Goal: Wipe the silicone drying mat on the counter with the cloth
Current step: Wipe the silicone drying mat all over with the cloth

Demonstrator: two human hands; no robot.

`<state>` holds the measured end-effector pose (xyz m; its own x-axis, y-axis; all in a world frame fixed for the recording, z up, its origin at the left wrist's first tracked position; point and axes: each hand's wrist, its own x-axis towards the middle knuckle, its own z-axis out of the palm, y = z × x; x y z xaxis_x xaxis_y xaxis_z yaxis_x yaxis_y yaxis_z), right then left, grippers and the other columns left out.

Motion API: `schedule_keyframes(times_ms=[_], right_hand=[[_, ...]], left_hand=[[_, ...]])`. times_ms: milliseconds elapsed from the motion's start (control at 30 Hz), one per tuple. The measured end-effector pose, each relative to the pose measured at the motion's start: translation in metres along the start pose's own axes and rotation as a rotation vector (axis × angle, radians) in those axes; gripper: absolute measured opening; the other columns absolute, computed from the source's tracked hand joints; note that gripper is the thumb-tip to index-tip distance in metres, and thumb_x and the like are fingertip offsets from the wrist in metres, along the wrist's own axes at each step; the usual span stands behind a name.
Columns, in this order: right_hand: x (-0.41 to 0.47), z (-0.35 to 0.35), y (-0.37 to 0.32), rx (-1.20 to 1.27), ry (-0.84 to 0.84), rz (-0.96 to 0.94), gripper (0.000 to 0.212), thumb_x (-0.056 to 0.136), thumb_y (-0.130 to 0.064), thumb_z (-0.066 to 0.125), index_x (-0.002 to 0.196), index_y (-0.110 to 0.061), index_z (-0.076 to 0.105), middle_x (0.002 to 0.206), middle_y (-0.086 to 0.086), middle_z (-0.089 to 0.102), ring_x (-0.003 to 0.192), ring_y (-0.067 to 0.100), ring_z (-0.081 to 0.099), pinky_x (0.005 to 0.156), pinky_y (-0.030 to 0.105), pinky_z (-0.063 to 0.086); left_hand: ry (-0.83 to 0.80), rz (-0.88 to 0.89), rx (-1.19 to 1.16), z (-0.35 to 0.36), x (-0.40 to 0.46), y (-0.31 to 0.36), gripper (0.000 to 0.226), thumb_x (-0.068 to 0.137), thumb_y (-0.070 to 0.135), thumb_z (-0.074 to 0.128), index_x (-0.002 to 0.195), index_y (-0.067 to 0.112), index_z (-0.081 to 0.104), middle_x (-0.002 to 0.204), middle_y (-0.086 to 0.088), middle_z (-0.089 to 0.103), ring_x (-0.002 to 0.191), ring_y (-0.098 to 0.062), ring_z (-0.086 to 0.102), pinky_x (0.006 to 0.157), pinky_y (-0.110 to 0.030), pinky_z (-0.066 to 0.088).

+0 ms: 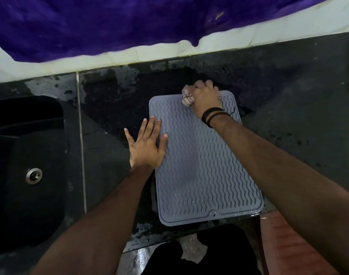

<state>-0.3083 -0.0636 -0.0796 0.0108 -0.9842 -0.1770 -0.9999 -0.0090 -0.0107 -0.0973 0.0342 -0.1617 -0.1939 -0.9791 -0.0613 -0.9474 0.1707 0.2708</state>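
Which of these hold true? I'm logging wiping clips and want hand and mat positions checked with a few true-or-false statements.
1. The left hand lies flat on the mat's left edge. True.
2. The right hand has the cloth in its grip at the mat's near end. False: at the far end.
3. The drying mat is grey with wavy ridges. True.
4. The sink is right of the mat. False: left.
5. The right wrist wears dark bands. True.

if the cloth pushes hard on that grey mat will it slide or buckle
Probably slides: the counter looks wet, and the left hand presses its edge flat. The silicone mat is thin and ribbed, so likely floppy, though it lies flat under the cloth.
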Motion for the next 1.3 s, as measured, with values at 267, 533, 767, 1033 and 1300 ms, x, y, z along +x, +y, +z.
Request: schedule_keyframes(times_ms=[267, 533, 767, 1033, 1300], right_hand=[[-0.015, 0.017, -0.001, -0.227, 0.013, -0.049, 0.055, 0.084, -0.024, 0.064, 0.136, -0.017, 0.048, 0.136, 0.014, 0.043, 0.125, 0.034, 0.040, 0.102, 0.049, 0.035], [-0.017, 0.009, 0.021, 0.087, 0.043, 0.147, 0.051, 0.083, -0.015, 0.062, 0.133, -0.013, 0.051, 0.132, 0.016, 0.048, 0.123, 0.037, 0.039, 0.099, 0.050, 0.038], [-0.016, 0.032, -0.014, 0.126, -0.047, -0.047, 0.071, 0.083, -0.017, 0.064, 0.147, -0.021, 0.036, 0.155, 0.000, 0.033, 0.140, 0.030, 0.029, 0.115, 0.051, 0.024], [-0.073, 0.027, 0.003, 0.027, -0.115, -0.099, 0.066, 0.084, -0.020, 0.064, 0.145, -0.026, 0.041, 0.149, 0.002, 0.043, 0.136, 0.030, 0.036, 0.114, 0.047, 0.023], [-0.034, 0.010, -0.025, 0.165, -0.025, -0.005, 0.053, 0.086, -0.015, 0.059, 0.137, -0.013, 0.048, 0.141, 0.011, 0.047, 0.132, 0.033, 0.040, 0.108, 0.047, 0.035]], left_hand=[[0.014, -0.016, 0.012, 0.002, 0.001, 0.001, 0.058, 0.106, 0.053, 0.022, 0.160, 0.030, 0.020, 0.167, 0.012, 0.013, 0.155, -0.009, 0.003, 0.115, -0.071, -0.007], [-0.012, -0.010, 0.019, 0.002, 0.001, -0.001, 0.062, 0.105, 0.055, 0.016, 0.161, 0.029, 0.015, 0.168, 0.012, 0.009, 0.155, -0.010, 0.000, 0.116, -0.070, -0.007], [0.007, -0.013, 0.026, 0.005, 0.001, 0.000, 0.062, 0.104, 0.056, 0.015, 0.160, 0.030, 0.018, 0.168, 0.012, 0.012, 0.155, -0.009, 0.002, 0.116, -0.069, -0.009], [0.011, -0.018, 0.017, 0.005, 0.002, -0.001, 0.061, 0.104, 0.055, 0.015, 0.160, 0.031, 0.018, 0.168, 0.011, 0.013, 0.155, -0.009, 0.002, 0.116, -0.070, -0.007], [-0.001, -0.026, 0.014, 0.003, 0.001, 0.001, 0.057, 0.106, 0.048, 0.014, 0.160, 0.030, 0.020, 0.168, 0.012, 0.012, 0.155, -0.008, 0.002, 0.117, -0.069, -0.007]])
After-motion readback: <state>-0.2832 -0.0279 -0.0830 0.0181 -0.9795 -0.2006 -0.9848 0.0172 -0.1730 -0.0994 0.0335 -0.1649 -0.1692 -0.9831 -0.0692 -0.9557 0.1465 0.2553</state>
